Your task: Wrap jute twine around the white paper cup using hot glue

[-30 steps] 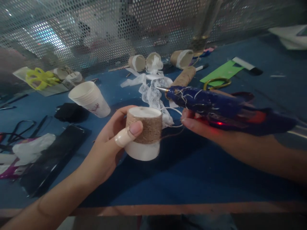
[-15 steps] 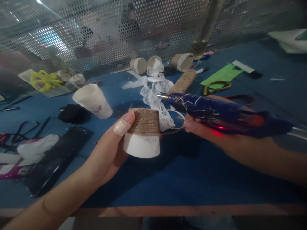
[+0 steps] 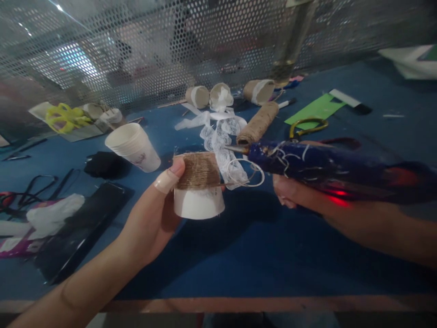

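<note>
My left hand [image 3: 155, 205] grips a white paper cup [image 3: 200, 202] held upside down, its thumb on the twine. Brown jute twine [image 3: 200, 171] is wound in close rows round the upper part of the cup, leaving the lower part white. My right hand [image 3: 300, 196] is closed round a dark blue glue gun [image 3: 307, 159] with strands of dried glue on it and a red light glowing. The metal nozzle points left, above and to the right of the cup. A thin white ring [image 3: 246, 173] shows between the cup and the gun.
White lace [image 3: 221, 136] and a twine roll [image 3: 258, 123] lie behind the cup. Stacked paper cups [image 3: 133, 146], a black phone-like slab [image 3: 83, 232] and yellow scissors [image 3: 66, 118] are on the left. Green card [image 3: 314, 108] lies right. A perforated metal screen [image 3: 153, 50] stands behind.
My right hand has moved right with the glue gun, away from the cup, and the loose twine is no longer at its fingers. The cup has shifted slightly left and up.
</note>
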`<state>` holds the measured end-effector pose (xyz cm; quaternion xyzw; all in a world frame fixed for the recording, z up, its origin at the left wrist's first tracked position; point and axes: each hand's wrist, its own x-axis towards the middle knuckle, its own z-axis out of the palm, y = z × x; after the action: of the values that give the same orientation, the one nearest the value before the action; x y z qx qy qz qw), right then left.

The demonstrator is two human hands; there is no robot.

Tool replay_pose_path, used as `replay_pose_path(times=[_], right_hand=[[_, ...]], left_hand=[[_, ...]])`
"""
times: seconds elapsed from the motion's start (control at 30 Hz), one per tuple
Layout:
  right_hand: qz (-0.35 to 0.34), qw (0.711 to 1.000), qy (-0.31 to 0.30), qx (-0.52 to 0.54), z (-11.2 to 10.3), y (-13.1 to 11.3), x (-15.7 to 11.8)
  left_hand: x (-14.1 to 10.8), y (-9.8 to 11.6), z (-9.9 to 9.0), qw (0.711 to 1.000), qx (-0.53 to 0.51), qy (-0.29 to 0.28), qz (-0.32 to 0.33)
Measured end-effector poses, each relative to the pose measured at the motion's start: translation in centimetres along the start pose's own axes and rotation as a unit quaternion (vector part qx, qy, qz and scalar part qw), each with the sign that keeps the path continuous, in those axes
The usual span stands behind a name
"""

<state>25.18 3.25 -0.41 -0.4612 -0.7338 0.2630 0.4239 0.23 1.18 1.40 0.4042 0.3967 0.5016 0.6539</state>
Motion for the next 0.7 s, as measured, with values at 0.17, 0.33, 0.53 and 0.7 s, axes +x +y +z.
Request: replay_pose_path(times=[0.17, 0.33, 0.53, 0.7], right_hand=[[-0.013, 0.999, -0.033, 0.025, 0.23, -0.72, -0.35], [-0.026, 0.994, -0.107, 0.013, -0.23, -0.65, 0.21], [-0.044, 0.988, -0.143, 0.028, -0.5, -0.25, 0.09], [-0.042, 0.987, -0.15, 0.047, -0.16, -0.32, -0.31]], left_hand=[[0.33, -0.02, 0.22, 0.997, -0.014, 0.07, 0.004], [0.15, 0.01, 0.31, 0.995, 0.001, 0.095, 0.028], [0.06, 0.09, 0.57, 0.992, 0.021, 0.109, 0.057], [0.07, -0.01, 0.6, 0.993, 0.014, 0.102, 0.064]])
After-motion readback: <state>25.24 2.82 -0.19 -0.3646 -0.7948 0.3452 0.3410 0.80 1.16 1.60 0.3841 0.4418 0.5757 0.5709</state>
